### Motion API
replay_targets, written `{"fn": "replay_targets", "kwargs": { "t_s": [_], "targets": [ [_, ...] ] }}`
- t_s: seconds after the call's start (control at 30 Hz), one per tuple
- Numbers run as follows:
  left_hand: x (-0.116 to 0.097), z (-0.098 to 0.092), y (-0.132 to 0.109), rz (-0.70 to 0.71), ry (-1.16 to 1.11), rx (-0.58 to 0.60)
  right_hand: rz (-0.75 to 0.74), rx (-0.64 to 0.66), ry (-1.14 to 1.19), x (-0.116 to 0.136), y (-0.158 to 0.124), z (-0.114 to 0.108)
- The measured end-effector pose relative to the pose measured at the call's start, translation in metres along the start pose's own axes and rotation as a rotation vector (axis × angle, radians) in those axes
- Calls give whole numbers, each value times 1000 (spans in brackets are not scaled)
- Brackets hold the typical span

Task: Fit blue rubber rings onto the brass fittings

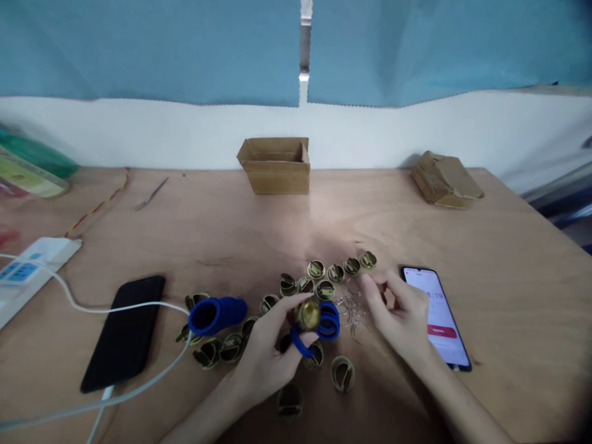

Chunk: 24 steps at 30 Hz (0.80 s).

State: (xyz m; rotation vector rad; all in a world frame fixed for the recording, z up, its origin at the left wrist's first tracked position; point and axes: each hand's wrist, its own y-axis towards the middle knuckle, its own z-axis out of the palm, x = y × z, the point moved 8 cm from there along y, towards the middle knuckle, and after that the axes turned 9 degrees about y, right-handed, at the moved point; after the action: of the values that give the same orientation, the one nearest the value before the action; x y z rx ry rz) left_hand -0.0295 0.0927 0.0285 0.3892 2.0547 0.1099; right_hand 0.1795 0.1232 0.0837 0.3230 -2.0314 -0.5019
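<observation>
Between the thumb and fingers of my left hand (272,345) is a round brass-coloured piece (309,314), its smooth domed side showing. A blue ring (301,343) hangs at that thumb. Just beyond lie more blue rings (328,321), partly overlapping. My right hand (398,311) is closed in a pinch beside a loose pile of thin wire-like rings (350,308); a thin ring seems to be at its fingertips, too faint to be sure. Several round brass pieces with a bar across the open back, such as this brass piece (343,374), are spread around both hands.
A stack of blue rings (218,315) lies left of my left hand. A black phone (124,333) and white cables sit further left, by a power strip (37,271). A lit phone (437,317) is at the right. An open cardboard box (280,177) and a crumpled box (446,179) stand behind.
</observation>
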Motion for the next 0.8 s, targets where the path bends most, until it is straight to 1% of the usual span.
{"fn": "replay_targets", "kwargs": {
  "t_s": [0.03, 0.07, 0.1, 0.23, 0.33, 0.43, 0.5, 0.6, 0.67, 0.73, 0.8],
  "targets": [
    [-2, -1, 1, -1, 4, -1, 17, -1, -49, -4, 2, -3],
    [-3, -1, 1, -3, 7, 0, 45, 28, -95, -9, 4, -3],
    [-3, -1, 2, -5, 9, 2, 79, 83, -142, -15, 5, -1],
    [-6, 1, 1, -4, 18, 15, 218, 377, -376, -43, 3, 15],
    [-7, 1, 1, 9, 26, 15, 297, 528, -526, -60, -2, 22],
    [-8, 1, 1, 16, 46, 14, 322, 606, -610, -69, -6, 26],
    [-8, 2, 1, 26, 57, 26, 332, 598, -630, -72, -5, 25],
    [-8, 4, 0, 45, 60, 32, 325, 520, -548, -66, -1, 22],
    [-9, 4, 0, 72, 89, 16, 288, 496, -376, -54, 0, 25],
    [-10, 4, -1, 112, 137, -8, 251, 538, -152, -37, -2, 33],
    [-10, 5, -1, 150, 175, -15, 246, 620, 25, -22, -9, 45]
  ]
}}
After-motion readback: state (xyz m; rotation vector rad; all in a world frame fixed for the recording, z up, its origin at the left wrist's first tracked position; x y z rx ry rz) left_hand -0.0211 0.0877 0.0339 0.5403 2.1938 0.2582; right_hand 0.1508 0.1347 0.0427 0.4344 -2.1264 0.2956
